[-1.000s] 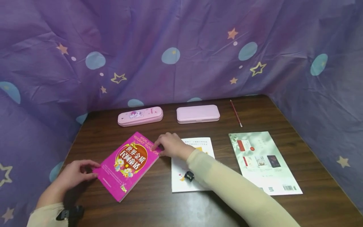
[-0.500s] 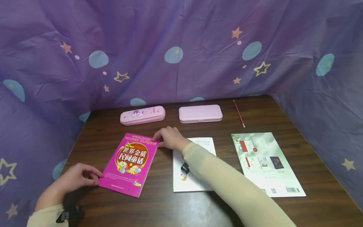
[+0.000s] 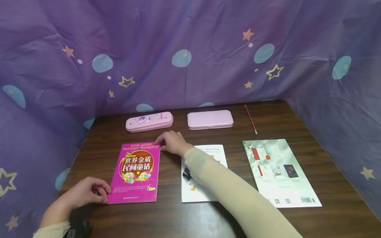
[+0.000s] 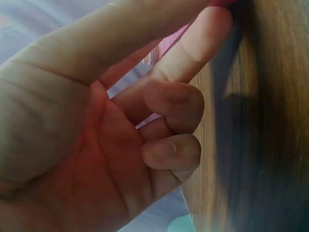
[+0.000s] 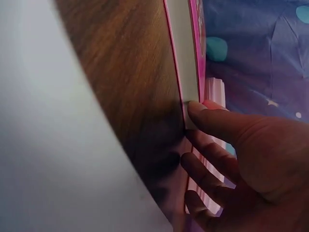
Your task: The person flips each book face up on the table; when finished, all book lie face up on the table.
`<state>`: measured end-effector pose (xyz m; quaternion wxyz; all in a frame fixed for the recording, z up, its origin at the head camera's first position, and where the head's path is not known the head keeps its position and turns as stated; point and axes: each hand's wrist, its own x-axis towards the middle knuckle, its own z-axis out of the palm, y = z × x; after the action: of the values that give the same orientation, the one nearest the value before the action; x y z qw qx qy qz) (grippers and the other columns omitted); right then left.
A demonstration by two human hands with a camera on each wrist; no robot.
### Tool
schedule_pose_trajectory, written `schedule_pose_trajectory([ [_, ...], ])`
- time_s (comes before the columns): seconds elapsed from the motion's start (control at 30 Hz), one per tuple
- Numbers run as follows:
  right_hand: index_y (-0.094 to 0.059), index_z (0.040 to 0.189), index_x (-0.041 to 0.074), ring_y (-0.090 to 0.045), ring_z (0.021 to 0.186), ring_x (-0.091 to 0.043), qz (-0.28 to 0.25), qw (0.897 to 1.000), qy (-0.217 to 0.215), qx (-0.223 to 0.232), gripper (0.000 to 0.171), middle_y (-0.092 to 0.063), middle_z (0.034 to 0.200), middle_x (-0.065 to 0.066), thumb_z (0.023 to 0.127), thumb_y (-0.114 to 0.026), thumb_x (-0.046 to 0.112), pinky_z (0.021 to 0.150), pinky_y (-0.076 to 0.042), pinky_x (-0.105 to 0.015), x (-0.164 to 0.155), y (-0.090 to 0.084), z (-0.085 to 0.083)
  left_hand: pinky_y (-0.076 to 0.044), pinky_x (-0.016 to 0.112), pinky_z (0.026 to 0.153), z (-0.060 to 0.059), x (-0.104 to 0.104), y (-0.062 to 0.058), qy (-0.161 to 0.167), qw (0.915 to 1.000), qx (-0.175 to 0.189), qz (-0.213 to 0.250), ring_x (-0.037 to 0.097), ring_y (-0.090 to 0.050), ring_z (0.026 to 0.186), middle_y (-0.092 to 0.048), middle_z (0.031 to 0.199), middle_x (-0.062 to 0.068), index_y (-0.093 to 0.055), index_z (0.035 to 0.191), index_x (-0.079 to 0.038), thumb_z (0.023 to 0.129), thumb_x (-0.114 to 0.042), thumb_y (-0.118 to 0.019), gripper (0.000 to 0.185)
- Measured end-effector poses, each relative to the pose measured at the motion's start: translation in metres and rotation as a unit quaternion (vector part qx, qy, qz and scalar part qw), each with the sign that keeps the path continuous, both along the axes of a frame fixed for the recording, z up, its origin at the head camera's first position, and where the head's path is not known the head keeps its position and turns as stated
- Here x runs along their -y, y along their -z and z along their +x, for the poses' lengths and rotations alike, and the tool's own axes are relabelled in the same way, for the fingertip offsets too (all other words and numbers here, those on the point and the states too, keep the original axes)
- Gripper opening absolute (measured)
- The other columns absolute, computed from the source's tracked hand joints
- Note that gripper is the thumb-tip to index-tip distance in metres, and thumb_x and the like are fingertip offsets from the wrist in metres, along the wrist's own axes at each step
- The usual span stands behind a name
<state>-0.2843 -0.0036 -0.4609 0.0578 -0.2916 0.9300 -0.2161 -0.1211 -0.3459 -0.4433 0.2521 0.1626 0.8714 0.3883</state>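
Observation:
A magenta book [image 3: 135, 175] with flower pictures and a red-brown title medallion lies at the left of the table, its sides nearly square to me. Thumb and forefinger of my left hand [image 3: 90, 191] pinch its lower left corner; in the left wrist view the other fingers of that hand [image 4: 111, 135] curl loosely. My right hand [image 3: 173, 142] grips the upper right corner. Close up in the right wrist view, the thumb of my right hand [image 5: 246, 150] presses the page edge of the book [image 5: 183, 53]. My right forearm covers part of a white booklet [image 3: 190, 196].
Behind stand a pink pencil case with a rabbit print [image 3: 150, 122] and a plain pink pencil case [image 3: 210, 119]. A red pencil [image 3: 250, 119] lies to their right. A pale green magazine [image 3: 282, 185] lies at the right. Purple curtain [image 3: 148, 39] encloses the table's back and sides.
The magenta book has turned counter-clockwise from a slant to nearly straight. My right hand has shifted left and slightly up with its corner; my left hand has moved slightly down and right.

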Motion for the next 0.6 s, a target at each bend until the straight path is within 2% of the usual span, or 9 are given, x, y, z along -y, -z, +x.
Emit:
schedule_pose_trajectory([
  [0.13,-0.075,0.124,0.035,-0.065,0.125,-0.018,0.007,1.000,0.000,-0.003,0.038,-0.071,0.131,0.015,0.087,-0.083,0.031,0.099,-0.045,-0.046,-0.002,-0.002,0.001,-0.052,0.022,0.062,0.000,-0.004,0.000,0.006,0.9999,-0.012,0.002,-0.001,-0.062,0.069,-0.074,0.077,0.003,-0.072,0.097,0.001,0.082,-0.008,-0.084,0.021],
  [0.2,-0.075,0.125,0.033,-0.064,0.125,-0.019,0.012,1.000,0.001,-0.006,0.040,-0.071,0.131,0.013,0.086,-0.084,0.031,0.099,-0.045,-0.046,-0.005,-0.003,0.003,-0.050,0.022,0.061,0.000,-0.009,-0.002,0.003,0.9992,-0.036,-0.018,-0.002,-0.059,0.067,-0.072,0.075,-0.001,-0.073,0.095,-0.002,0.083,-0.012,-0.084,0.019],
  [0.27,-0.074,0.125,0.032,-0.063,0.125,-0.020,0.017,1.000,0.001,-0.009,0.040,-0.071,0.131,0.010,0.086,-0.084,0.032,0.099,-0.045,-0.047,-0.012,-0.004,0.007,-0.047,0.021,0.060,0.001,-0.015,-0.004,-0.016,0.9953,-0.077,-0.057,-0.003,-0.056,0.065,-0.069,0.072,-0.005,-0.075,0.093,-0.007,0.084,-0.017,-0.084,0.017],
  [0.33,-0.074,0.125,0.031,-0.061,0.125,-0.021,0.020,1.000,0.001,-0.011,0.039,-0.070,0.131,0.006,0.087,-0.083,0.033,0.100,-0.044,-0.047,-0.020,-0.004,0.011,-0.042,0.023,0.058,0.001,-0.025,-0.008,-0.051,0.9863,-0.119,-0.103,-0.001,-0.051,0.063,-0.064,0.070,-0.009,-0.076,0.092,-0.012,0.086,-0.023,-0.083,0.015],
  [0.43,-0.074,0.124,0.030,-0.060,0.126,-0.024,0.019,1.000,0.006,-0.013,0.036,-0.069,0.132,0.003,0.089,-0.080,0.035,0.101,-0.044,-0.048,-0.035,-0.005,0.018,-0.039,0.025,0.057,-0.002,-0.041,-0.011,-0.117,0.9664,-0.175,-0.148,0.004,-0.049,0.063,-0.059,0.069,-0.008,-0.077,0.096,-0.013,0.088,-0.025,-0.081,0.015],
  [0.53,-0.074,0.124,0.029,-0.058,0.127,-0.027,0.016,1.000,0.016,-0.016,0.034,-0.067,0.133,0.000,0.091,-0.078,0.035,0.103,-0.043,-0.050,-0.052,-0.005,0.023,-0.040,0.027,0.059,-0.008,-0.056,-0.013,-0.165,0.9498,-0.215,-0.157,0.011,-0.051,0.067,-0.063,0.075,-0.002,-0.076,0.104,-0.008,0.091,-0.021,-0.078,0.019],
  [0.6,-0.074,0.124,0.028,-0.058,0.128,-0.028,0.012,0.999,0.023,-0.018,0.033,-0.067,0.133,-0.001,0.092,-0.077,0.035,0.104,-0.043,-0.052,-0.065,-0.006,0.026,-0.041,0.028,0.059,-0.012,-0.066,-0.013,-0.187,0.9428,-0.227,-0.157,0.014,-0.053,0.068,-0.064,0.079,0.002,-0.075,0.109,-0.006,0.092,-0.019,-0.076,0.022],
])
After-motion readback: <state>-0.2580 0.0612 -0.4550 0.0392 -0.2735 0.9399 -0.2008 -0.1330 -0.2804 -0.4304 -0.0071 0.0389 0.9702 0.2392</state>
